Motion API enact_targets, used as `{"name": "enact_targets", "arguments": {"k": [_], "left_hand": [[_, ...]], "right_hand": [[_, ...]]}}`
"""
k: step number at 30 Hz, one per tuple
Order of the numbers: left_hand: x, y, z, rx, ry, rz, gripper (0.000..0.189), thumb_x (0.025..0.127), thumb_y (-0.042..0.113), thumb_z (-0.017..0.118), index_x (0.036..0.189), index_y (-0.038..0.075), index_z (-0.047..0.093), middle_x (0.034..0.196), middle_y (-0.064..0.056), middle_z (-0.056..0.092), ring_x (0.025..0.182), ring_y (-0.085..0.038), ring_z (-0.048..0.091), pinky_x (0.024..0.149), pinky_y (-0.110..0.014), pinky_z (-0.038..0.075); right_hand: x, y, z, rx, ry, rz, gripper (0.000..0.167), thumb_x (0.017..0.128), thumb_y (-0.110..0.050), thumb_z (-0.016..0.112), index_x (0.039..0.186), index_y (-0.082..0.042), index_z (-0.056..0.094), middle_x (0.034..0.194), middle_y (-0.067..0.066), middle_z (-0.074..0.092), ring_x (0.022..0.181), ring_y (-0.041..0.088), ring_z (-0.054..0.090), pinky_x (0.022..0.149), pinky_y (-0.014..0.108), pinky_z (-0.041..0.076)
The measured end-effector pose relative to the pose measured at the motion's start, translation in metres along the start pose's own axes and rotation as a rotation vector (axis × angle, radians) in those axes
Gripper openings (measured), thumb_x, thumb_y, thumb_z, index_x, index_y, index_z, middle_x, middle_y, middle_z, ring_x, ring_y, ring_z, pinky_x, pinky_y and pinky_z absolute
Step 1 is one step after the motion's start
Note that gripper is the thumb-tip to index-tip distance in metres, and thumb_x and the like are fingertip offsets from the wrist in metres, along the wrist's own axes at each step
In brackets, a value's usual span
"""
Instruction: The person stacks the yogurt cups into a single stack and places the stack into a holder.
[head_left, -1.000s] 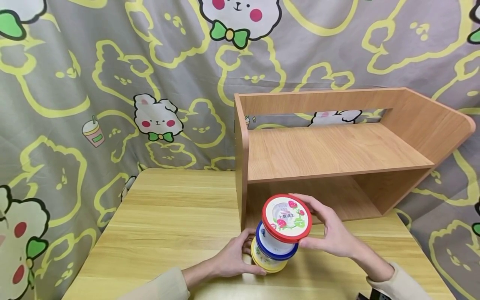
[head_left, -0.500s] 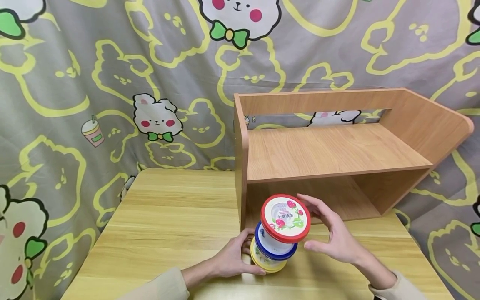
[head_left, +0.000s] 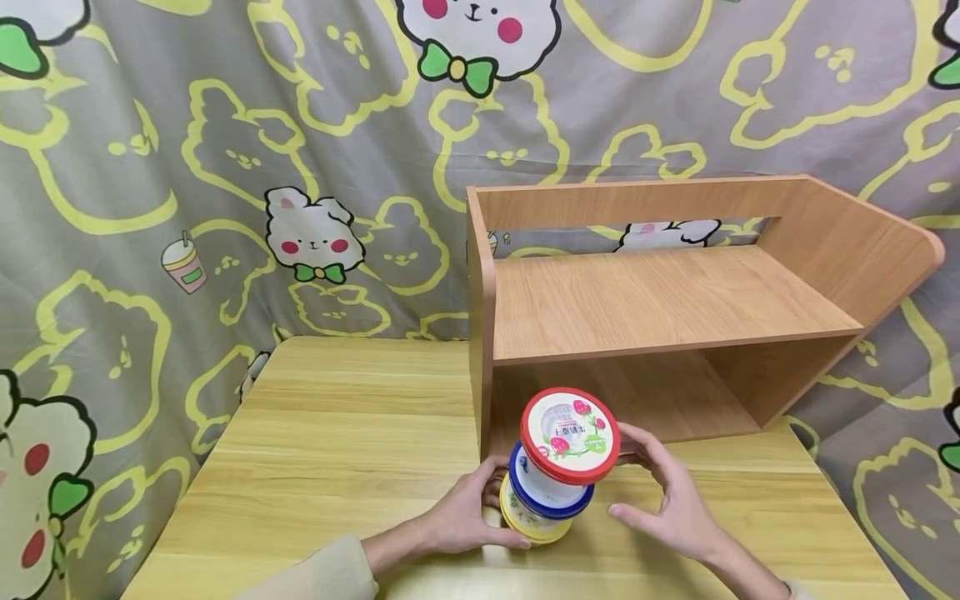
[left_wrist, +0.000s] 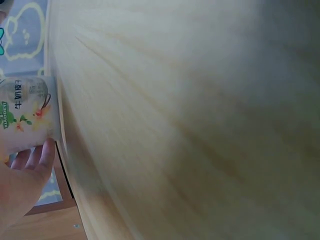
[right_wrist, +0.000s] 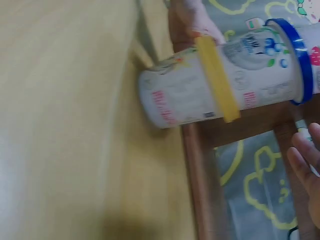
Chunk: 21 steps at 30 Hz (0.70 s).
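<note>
Three round tubs with printed lids stand in a stack on the table. The yellow-lidded tub is at the bottom, the blue-lidded tub in the middle and the red-lidded tub on top. My left hand grips the yellow-lidded tub, thumb in front and fingers round its left side. Flowers show on that tub's wall in the left wrist view. To the right of the stack, my right hand is held with thumb and fingers spread. Its upper fingertips are partly hidden behind the red lid.
A wooden two-tier shelf stands directly behind the stack, its left side panel close to the tubs. The wooden table extends to the left. A patterned curtain hangs behind everything.
My right hand has let go of the red-lidded tub, spread its fingers and moved slightly down and right. The left hand and the stack have stayed in place.
</note>
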<state>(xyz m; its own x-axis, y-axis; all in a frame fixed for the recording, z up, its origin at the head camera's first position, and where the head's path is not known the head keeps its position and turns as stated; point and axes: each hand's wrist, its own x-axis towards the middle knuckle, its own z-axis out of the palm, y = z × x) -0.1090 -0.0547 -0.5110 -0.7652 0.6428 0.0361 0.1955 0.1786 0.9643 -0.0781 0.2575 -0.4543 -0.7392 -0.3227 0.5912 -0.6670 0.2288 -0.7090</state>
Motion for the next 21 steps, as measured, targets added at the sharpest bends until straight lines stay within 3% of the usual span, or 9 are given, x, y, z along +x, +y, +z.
{"name": "enact_targets", "arguments": {"k": [11,16,21], "left_hand": [[-0.001,0.0,0.0,-0.014,-0.004,0.003,0.09,0.077,0.015,0.095,0.149,0.013,0.043,0.137,-0.009,0.064,0.109,-0.001,0.068,0.1,-0.022,0.06],[0.0,0.0,-0.001,0.006,-0.01,0.006,0.089,0.078,0.018,0.095,0.149,0.013,0.042,0.137,-0.008,0.065,0.111,-0.002,0.068,0.102,-0.022,0.059],[0.001,-0.001,0.0,0.006,-0.009,0.002,0.089,0.077,0.019,0.096,0.149,0.013,0.043,0.136,-0.007,0.066,0.111,-0.002,0.069,0.101,-0.022,0.06]], "right_hand": [[-0.032,0.02,0.026,0.085,0.04,0.079,0.09,0.065,0.022,0.084,0.146,0.011,0.046,0.141,-0.01,0.064,0.118,0.001,0.065,0.1,0.017,0.055],[-0.041,0.03,0.037,0.145,0.045,0.102,0.083,0.07,0.024,0.081,0.144,0.009,0.047,0.135,-0.009,0.066,0.117,0.002,0.065,0.097,0.019,0.057],[-0.046,0.035,0.043,0.127,0.02,0.181,0.079,0.073,0.018,0.084,0.143,0.006,0.049,0.134,-0.015,0.065,0.114,0.002,0.066,0.095,0.022,0.059]]}}
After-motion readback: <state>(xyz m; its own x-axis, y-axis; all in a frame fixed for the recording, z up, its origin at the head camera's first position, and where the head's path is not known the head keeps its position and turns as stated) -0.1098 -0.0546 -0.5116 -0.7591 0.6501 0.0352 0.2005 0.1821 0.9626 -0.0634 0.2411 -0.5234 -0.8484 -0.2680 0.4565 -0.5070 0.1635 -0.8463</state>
